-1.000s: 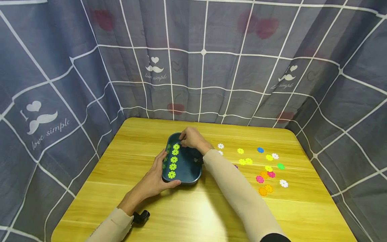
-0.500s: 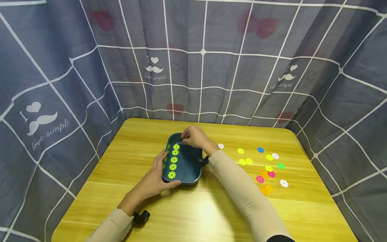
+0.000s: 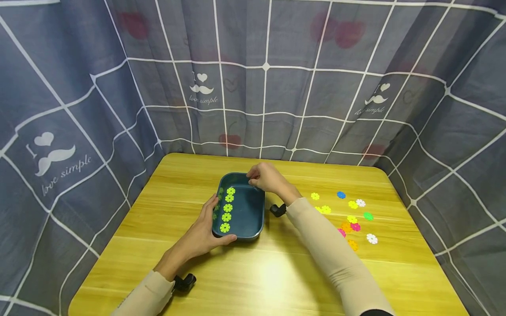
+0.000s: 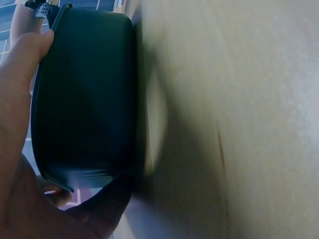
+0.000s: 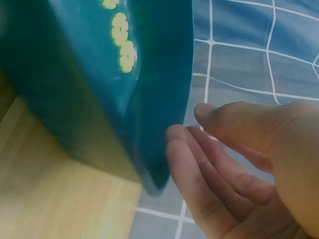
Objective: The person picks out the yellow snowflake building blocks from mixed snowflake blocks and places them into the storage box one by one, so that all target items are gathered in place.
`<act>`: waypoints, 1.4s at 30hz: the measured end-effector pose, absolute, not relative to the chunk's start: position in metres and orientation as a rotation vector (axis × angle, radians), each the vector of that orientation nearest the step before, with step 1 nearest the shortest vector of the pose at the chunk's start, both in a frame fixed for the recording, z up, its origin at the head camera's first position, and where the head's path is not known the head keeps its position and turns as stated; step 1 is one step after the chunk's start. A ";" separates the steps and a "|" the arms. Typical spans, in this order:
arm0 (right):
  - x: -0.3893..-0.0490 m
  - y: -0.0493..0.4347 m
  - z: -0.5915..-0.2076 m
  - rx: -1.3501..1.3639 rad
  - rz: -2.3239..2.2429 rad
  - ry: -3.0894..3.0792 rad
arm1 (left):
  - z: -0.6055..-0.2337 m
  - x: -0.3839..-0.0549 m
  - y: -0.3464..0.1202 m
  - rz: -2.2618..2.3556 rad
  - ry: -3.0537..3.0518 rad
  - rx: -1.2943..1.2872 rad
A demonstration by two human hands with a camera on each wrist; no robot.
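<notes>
Currently, the tray point(image 3: 247, 215) stands on the table point(image 3: 189, 175), left of the middle, its long sides running away from the person. The left hand point(image 3: 204, 229) grips its near left corner, thumb over the near rim and fingers along the outside of the left wall. The right hand point(image 3: 269, 177) is at the far right corner, its fingers loosely bent with nothing held between them; the thumb is apart from the fingertips, which lie just beside the rim, and whether they touch it I cannot tell. Inside, five yellow-green flowers point(image 3: 228, 208) lie in a row along the left wall, the two farthest almost touching. Right of the right forearm, loose flowers point(image 3: 368, 216) are scattered on the table: yellow, blue, white, green, pink and orange, some partly hidden by the sleeve point(image 3: 328, 248). Behind hangs a grey-blue curtain point(image 3: 245, 90) with white grid lines.
</notes>
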State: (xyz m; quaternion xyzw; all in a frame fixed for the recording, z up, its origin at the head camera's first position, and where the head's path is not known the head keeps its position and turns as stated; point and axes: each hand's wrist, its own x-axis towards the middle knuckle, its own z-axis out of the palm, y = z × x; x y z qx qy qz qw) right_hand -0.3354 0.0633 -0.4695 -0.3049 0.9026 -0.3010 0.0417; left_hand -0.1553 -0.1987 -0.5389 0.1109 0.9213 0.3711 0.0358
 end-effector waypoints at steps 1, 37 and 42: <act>-0.335 0.066 -0.470 -0.931 -0.928 2.765 | -0.539 -0.155 -0.199 1.139 2.830 0.340; -0.333 0.171 -0.486 -0.934 -0.871 2.809 | -0.542 -0.156 -0.199 1.144 2.865 0.349; -0.332 0.186 -0.494 -0.918 -0.829 2.817 | -0.542 -0.156 -0.199 1.144 2.862 0.348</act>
